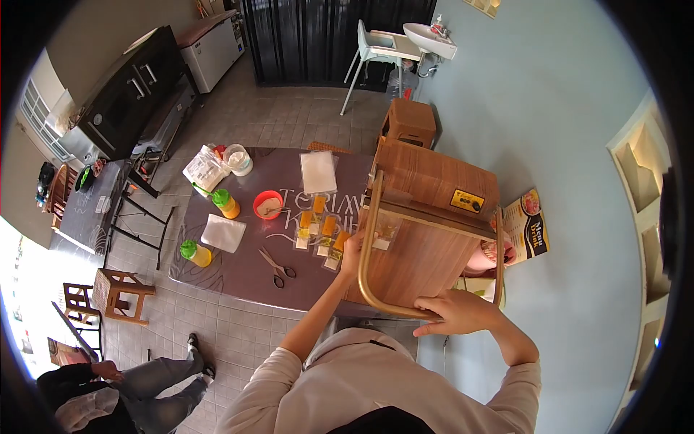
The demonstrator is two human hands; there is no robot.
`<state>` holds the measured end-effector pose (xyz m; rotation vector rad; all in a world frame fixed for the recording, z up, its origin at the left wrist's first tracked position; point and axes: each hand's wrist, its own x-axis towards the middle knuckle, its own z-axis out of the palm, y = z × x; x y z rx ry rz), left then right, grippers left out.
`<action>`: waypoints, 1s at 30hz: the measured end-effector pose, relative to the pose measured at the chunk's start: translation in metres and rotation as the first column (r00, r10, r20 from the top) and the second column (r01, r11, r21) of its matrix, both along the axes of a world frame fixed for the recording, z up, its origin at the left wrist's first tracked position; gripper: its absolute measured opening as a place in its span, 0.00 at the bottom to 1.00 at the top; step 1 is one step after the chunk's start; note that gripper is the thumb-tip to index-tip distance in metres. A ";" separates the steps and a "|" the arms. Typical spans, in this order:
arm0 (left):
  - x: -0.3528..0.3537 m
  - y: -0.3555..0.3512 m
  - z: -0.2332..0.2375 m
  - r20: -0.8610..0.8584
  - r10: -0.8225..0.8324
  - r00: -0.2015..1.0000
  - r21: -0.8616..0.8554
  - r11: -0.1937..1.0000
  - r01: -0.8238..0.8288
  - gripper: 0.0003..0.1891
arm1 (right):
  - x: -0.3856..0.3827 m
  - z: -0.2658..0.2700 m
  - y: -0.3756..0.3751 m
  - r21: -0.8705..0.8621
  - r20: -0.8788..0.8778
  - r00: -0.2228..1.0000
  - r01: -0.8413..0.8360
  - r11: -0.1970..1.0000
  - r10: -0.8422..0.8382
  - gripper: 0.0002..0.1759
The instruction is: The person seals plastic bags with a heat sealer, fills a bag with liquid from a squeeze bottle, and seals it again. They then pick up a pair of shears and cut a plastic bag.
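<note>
On the right end of the table stands a wood-panelled box machine [434, 170] with a yellow control plate. A gold-coloured bar handle [367, 267] loops around its front. My right hand [463, 312] is closed around the lower part of that bar. At the machine's left side, my left hand [351, 254] has its fingers at the edge of a small clear plastic packet [383, 233] and seems to pinch it; the bar partly hides the fingertips. Several small packets with yellow contents [319, 226] lie on the table left of this hand.
The dark table [238, 278] also bears scissors [277, 267], a red bowl [268, 205], green-capped bottles [195, 253], a tub [238, 160] and plastic sheets [318, 172]. A wall [549, 137] runs close on the right. Another person [144, 390] sits at lower left.
</note>
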<state>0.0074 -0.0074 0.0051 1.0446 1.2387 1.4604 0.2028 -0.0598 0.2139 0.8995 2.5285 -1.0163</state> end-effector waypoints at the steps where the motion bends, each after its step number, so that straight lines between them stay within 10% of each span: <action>1: 0.000 0.002 -0.004 0.000 0.004 1.000 0.002 1.000 -0.004 0.10 | -0.001 0.000 0.001 -0.021 0.018 1.000 -0.005 1.000 0.005 0.28; 7: -0.001 0.002 -0.003 -0.013 -0.004 1.000 0.016 1.000 0.004 0.13 | 0.001 0.017 0.031 -0.007 -0.189 0.979 0.081 0.997 -0.081 0.21; 11: 0.001 0.003 -0.013 0.004 -0.002 1.000 0.020 1.000 0.002 0.14 | -0.036 0.034 0.090 0.502 -0.323 0.925 0.348 0.791 -0.202 0.12; 16: -0.001 0.002 -0.006 0.001 0.001 1.000 0.028 1.000 -0.001 0.13 | -0.059 -0.027 0.157 0.741 -0.235 0.969 0.229 0.632 -0.076 0.11; 30: -0.004 0.013 0.019 -0.119 0.021 0.993 -0.003 1.000 -0.022 0.17 | -0.064 -0.025 0.169 0.703 -0.383 0.924 0.304 0.643 -0.018 0.06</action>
